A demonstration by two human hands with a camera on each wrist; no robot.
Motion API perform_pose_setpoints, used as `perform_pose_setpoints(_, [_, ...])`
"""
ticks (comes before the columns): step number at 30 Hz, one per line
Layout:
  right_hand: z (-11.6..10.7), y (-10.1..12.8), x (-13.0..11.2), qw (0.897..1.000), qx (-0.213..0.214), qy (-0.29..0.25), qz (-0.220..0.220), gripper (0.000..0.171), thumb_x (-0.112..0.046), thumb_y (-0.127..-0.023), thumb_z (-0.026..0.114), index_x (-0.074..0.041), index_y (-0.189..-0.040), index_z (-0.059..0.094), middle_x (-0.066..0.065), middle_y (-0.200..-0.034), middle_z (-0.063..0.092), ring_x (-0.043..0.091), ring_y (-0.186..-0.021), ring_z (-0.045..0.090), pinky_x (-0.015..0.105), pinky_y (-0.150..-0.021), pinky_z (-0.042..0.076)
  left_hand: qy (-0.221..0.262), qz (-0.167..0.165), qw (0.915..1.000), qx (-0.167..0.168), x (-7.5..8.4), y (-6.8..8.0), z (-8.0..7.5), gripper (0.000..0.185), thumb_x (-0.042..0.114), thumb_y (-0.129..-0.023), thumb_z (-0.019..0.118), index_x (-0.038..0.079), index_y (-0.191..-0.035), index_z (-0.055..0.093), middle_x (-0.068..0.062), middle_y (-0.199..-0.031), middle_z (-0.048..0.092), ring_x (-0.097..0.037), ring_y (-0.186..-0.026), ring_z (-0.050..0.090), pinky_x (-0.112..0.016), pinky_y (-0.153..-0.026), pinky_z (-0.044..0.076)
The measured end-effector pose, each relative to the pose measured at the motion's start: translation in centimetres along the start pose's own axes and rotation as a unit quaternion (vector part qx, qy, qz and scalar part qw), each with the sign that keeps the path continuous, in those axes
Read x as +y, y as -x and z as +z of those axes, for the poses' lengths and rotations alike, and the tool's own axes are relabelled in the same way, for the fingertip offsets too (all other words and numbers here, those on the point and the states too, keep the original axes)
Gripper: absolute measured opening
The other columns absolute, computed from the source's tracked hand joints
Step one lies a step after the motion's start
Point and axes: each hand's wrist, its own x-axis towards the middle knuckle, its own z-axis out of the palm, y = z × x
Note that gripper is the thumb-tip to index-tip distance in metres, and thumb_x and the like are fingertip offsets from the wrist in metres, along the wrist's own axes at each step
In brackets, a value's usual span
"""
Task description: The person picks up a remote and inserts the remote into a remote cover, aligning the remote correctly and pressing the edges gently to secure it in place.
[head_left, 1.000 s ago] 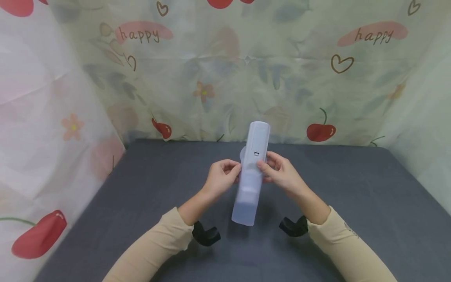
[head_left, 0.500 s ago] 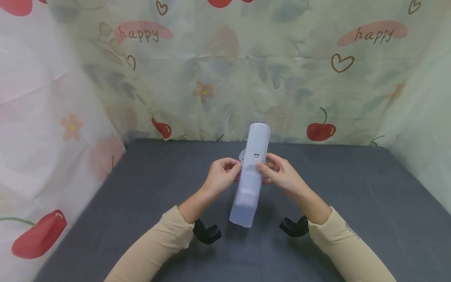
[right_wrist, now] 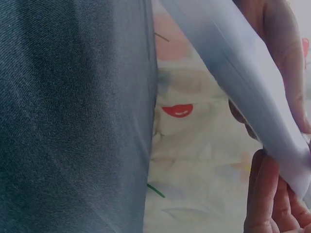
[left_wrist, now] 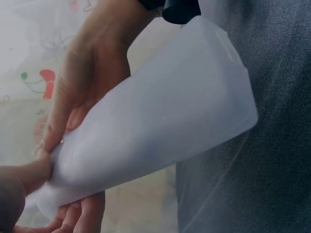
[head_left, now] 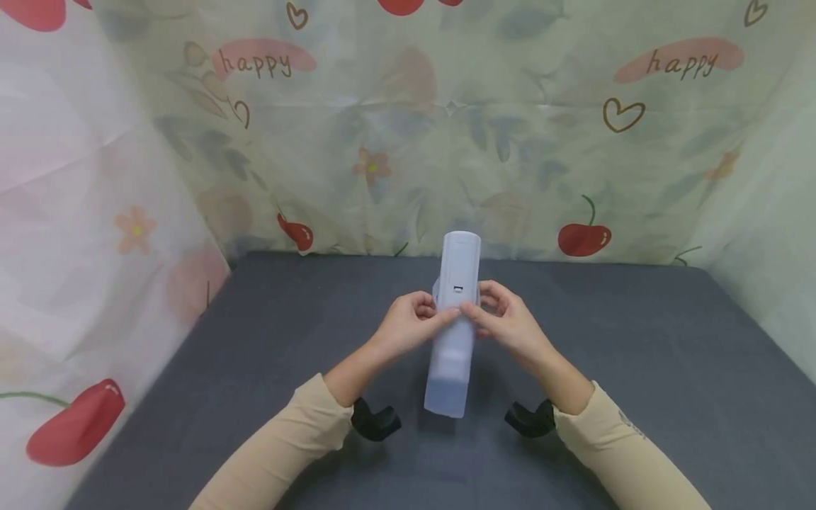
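Observation:
A long white plastic container [head_left: 451, 361] is held up at a tilt above the table, its lower part translucent and a small dark port [head_left: 457, 289] on the face toward me. My left hand [head_left: 408, 323] grips its left side, thumb across the front and fingers behind. On the right side my right hand [head_left: 510, 326] pinches it too, the two thumb tips meeting near the middle. A clear rounded piece at the far side is mostly hidden. In the left wrist view the container's broad translucent end [left_wrist: 194, 97] fills the middle; the right wrist view shows its smooth side [right_wrist: 248, 73].
The dark grey tabletop [head_left: 287, 340] lies beneath both hands. Black wrist-worn pieces [head_left: 376, 423] jut inward below each wrist. A printed fabric backdrop [head_left: 446, 142] with cherries and "happy" lettering stands behind and at the sides.
The container has become more upright, its top shifting down and left. My left thumb has moved from the left edge onto its front face, up to the right thumb.

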Motion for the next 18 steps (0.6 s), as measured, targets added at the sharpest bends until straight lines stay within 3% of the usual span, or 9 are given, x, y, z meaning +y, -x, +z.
perform_pose_setpoints(4, [0.07,0.18,-0.37,1.0,0.003,0.015,0.0,0.047,-0.026,-0.092,0.06,-0.004,-0.131,0.044,0.02,-0.122,0.056,0.012,-0.094,0.062,0.035,-0.076,0.055,-0.003,0.032,0.9994,0.007,-0.21,-0.18,0.12,0.028,0.021,-0.088,0.065,-0.003,-0.1,0.06,-0.019,-0.091,0.068,-0.01,-0.07,0.058,-0.022,-0.062,0.05])
perform_pose_setpoints(8, [0.03,0.42,-0.6,0.999,0.009,0.037,0.009,0.048,-0.029,-0.092,0.059,-0.004,-0.131,0.045,0.021,-0.12,0.055,0.016,-0.097,0.063,0.038,-0.079,0.055,-0.008,0.064,0.9973,0.034,-0.2,-0.18,0.1,0.026,0.019,-0.087,0.066,-0.003,-0.101,0.062,-0.018,-0.089,0.066,-0.011,-0.07,0.057,-0.02,-0.058,0.046])
perform_pose_setpoints(13, [-0.05,0.74,-0.64,0.998,0.019,0.057,0.024,0.039,-0.027,-0.092,0.059,0.003,-0.115,0.051,0.014,-0.103,0.061,0.016,-0.082,0.065,0.034,-0.076,0.056,-0.001,0.079,0.9941,0.075,-0.38,-0.12,0.05,0.026,0.019,-0.086,0.068,-0.002,-0.1,0.063,-0.018,-0.084,0.065,-0.011,-0.067,0.057,-0.021,-0.056,0.045])
perform_pose_setpoints(18, [-0.04,0.96,-0.56,0.998,0.032,0.061,0.009,0.031,-0.022,-0.09,0.062,0.006,-0.103,0.055,0.008,-0.09,0.062,0.011,-0.074,0.062,0.027,-0.072,0.056,0.003,0.093,0.9932,0.071,-0.58,-0.14,0.14,0.027,0.018,-0.086,0.067,-0.001,-0.104,0.063,-0.018,-0.085,0.065,-0.009,-0.064,0.057,-0.02,-0.057,0.047])
